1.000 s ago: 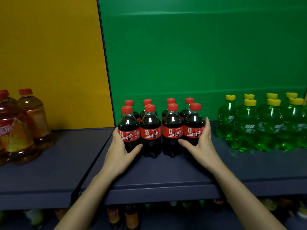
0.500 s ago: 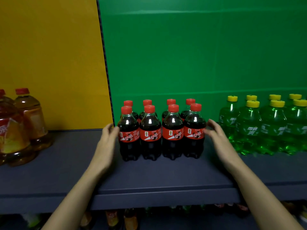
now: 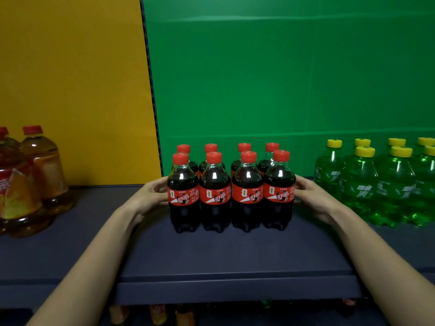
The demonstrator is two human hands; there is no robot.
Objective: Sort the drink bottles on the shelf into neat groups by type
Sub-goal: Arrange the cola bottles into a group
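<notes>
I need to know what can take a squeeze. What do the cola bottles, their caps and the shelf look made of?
Cola bottles: clear glossy plastic, probably; sharp highlights, lobed bases. Caps: opaque red plastic, it seems, smooth. Shelf: matte dark blue board, possibly painted metal; no grain shows.

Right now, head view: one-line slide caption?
Left hand and right hand flank eight cola bottles, between tea bottles and green soda bottles.

Head camera faces the shelf (image 3: 223, 255) squarely, close, looking slightly down.
</notes>
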